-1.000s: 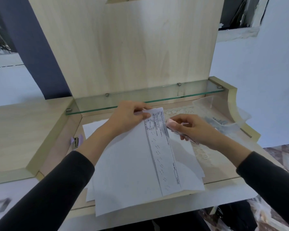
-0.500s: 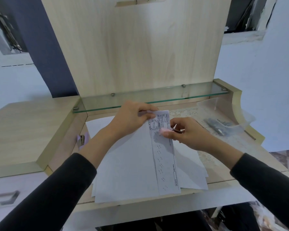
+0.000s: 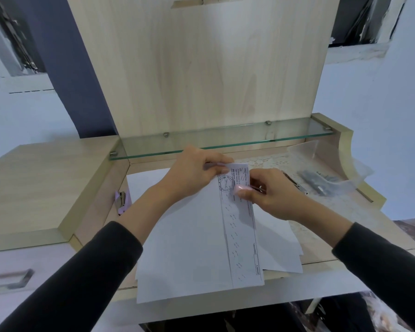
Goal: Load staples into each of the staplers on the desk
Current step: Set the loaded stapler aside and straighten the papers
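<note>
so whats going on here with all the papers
A person is working on a stack of papers on the desk. The left hand pinches the top of a printed slip, while the right hand grips what looks like a small pink stapler at its edge. A purple stapler lies at the desk's left side.

- A glass shelf (image 3: 225, 142) spans the back of the desk (image 3: 340, 219), leaving only a shallow gap beneath it.
- An upright wooden panel (image 3: 201, 68) closes the rear.
- Loose papers (image 3: 189, 248) cover the middle and overhang the front edge.
- The left hand (image 3: 194, 173), pinching a printed slip (image 3: 240, 236), and the right hand (image 3: 273, 192), gripping a pink stapler (image 3: 243, 189), crowd the centre.
- A purple stapler (image 3: 122, 200) stands against the left side wall.
- A plastic bag (image 3: 326, 173) fills the far right corner; bare desk lies open in front of it.
</note>
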{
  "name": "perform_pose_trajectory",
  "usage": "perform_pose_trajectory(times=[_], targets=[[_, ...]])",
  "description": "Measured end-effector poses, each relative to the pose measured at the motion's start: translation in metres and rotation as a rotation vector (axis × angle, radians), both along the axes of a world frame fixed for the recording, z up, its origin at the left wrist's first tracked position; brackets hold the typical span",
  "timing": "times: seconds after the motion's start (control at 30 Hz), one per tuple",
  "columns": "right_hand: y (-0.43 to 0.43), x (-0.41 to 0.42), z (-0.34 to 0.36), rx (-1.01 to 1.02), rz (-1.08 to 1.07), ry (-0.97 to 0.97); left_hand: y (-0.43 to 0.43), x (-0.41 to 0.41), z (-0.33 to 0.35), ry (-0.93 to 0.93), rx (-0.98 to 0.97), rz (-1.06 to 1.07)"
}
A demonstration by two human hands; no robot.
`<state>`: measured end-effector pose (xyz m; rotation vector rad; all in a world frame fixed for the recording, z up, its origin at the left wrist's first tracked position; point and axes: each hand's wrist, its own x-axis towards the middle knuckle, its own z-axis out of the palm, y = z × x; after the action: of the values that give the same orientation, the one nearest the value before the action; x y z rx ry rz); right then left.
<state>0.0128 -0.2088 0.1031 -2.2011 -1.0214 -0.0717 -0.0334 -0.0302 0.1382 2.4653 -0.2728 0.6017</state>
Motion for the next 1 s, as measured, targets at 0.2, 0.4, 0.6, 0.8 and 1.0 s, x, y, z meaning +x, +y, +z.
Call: perform_pose_trajectory(times=[0.2,0.4,0.6,0.8,1.0], targets=[[-0.0003,0.0013,-0.0025,0.015,0.002,0.005,0.0015,-0.0015,0.0023,0.013,-0.013,0.004],[-0.0011,0.0031,-0.0060,0.033,0.013,0.002,0.0042,-0.0004,0.0018,0.014,0.006,-0.001],[-0.0042,0.0008,-0.0049,0.047,0.004,0.003,0.0059,-0.0027,0.0003,0.016,-0.009,0.002],[-0.0069,-0.0036,-0.0042,0.055,0.008,0.050,0.0086,-0.0039,0.0003,0.021,-0.031,0.008],[-0.0065,-0.0042,-0.0058,0.069,0.016,0.045,0.0076,-0.0037,-0.0011,0.012,-0.037,0.009]])
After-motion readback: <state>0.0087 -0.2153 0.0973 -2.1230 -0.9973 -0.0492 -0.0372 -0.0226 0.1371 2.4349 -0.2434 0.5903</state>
